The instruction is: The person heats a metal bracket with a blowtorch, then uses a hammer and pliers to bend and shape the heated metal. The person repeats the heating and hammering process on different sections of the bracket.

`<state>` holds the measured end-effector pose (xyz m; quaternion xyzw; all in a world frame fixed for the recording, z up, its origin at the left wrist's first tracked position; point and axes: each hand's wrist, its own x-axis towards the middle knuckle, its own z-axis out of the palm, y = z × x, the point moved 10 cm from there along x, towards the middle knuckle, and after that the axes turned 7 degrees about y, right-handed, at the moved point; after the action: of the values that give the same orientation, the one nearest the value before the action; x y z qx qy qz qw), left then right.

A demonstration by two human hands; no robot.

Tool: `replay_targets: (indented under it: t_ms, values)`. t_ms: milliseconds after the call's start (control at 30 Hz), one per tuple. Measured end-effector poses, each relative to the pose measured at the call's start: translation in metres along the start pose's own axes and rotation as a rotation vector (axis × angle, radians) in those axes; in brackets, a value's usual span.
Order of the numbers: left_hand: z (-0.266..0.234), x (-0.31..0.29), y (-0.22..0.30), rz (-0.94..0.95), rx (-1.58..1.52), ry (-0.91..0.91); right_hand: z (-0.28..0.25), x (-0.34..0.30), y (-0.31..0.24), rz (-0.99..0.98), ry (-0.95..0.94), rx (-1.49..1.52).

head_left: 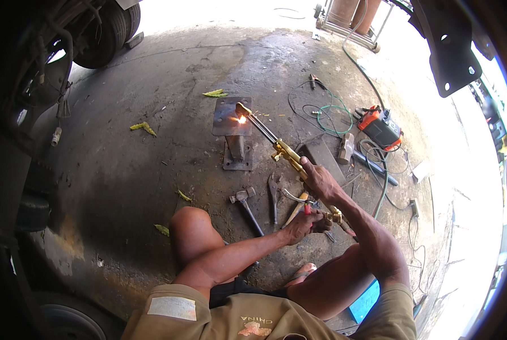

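My right hand point(321, 182) is closed around the brass body of a cutting torch point(287, 156), thumb along its top. The torch points up and left, and a small bright orange flame point(242, 119) glows by its tip. That tip is over a dark steel plate point(224, 116) with holes, which tops a short post on a square base point(238, 163). Lower down, my left hand point(306, 226) is closed beside the torch's brass valve fittings point(336, 215). A small red object point(307, 208) sticks up from its fingers; its kind is unclear.
A hammer point(246, 209), an adjustable wrench point(273, 195) and a wooden-handled tool point(295, 212) lie before my knees. Rightward are a sledgehammer point(347, 148), an orange-black machine point(383, 129), and cables and hoses point(327, 116). Gas cylinders point(353, 14) stand on a trolley behind; vehicle wheels point(100, 37) are far left.
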<state>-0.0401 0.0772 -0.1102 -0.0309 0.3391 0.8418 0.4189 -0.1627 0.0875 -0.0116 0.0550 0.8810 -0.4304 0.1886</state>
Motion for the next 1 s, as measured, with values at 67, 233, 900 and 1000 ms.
replay_targets:
  t_ms: [67,233,900,1000]
  values:
    - [0.003,-0.001,0.001,-0.008,0.003,-0.011,-0.002,-0.003,-0.004,-0.03,0.015,0.04]
    - [0.007,-0.002,0.0,0.007,0.009,-0.035,-0.005,-0.008,-0.003,0.013,-0.019,0.009]
    - [0.01,0.001,-0.005,-0.022,0.016,-0.057,-0.007,-0.007,0.003,0.018,-0.026,0.0]
    - [0.008,0.002,-0.005,-0.009,0.003,-0.045,-0.007,-0.009,0.001,0.029,-0.017,0.009]
